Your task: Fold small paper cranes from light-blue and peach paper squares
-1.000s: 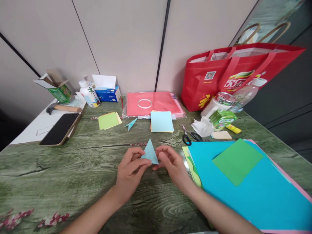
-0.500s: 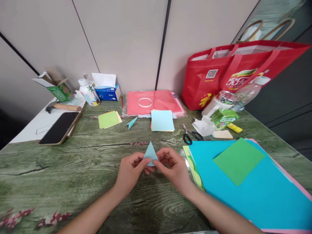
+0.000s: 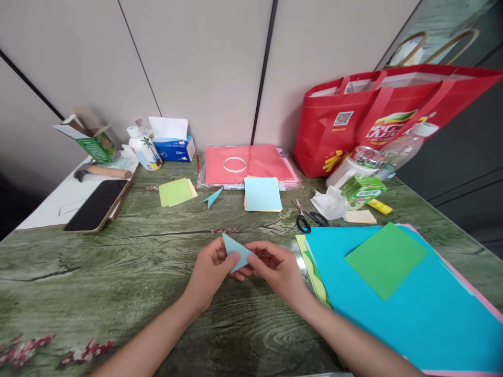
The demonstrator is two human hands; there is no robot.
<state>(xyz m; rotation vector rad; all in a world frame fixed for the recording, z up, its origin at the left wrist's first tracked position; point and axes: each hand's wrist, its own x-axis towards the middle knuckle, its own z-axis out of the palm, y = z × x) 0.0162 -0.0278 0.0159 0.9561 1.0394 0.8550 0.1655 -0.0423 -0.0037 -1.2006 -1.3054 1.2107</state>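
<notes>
A light blue folded paper triangle [image 3: 236,251] is held above the front middle of the table, its point tilted up and to the left. My left hand [image 3: 212,269] grips it from the left, thumb on its face and fingers behind. At its right corner, my right hand [image 3: 277,267] pinches the paper between thumb and fingers. Beyond the hands lie a small folded blue paper piece [image 3: 213,197] and a stack of light blue square sheets [image 3: 263,195].
Scissors [image 3: 304,217] lie right of the stack. Large blue sheets [image 3: 353,324] with a green square [image 3: 387,260] cover the right side. A red bag [image 3: 334,125] stands behind. At left are a phone [image 3: 96,206], a hammer [image 3: 102,171] and green-yellow squares [image 3: 176,192].
The paper triangle has turned anticlockwise, so its point has swung from straight up to the upper left. Both hands stay on it and have shifted only slightly.
</notes>
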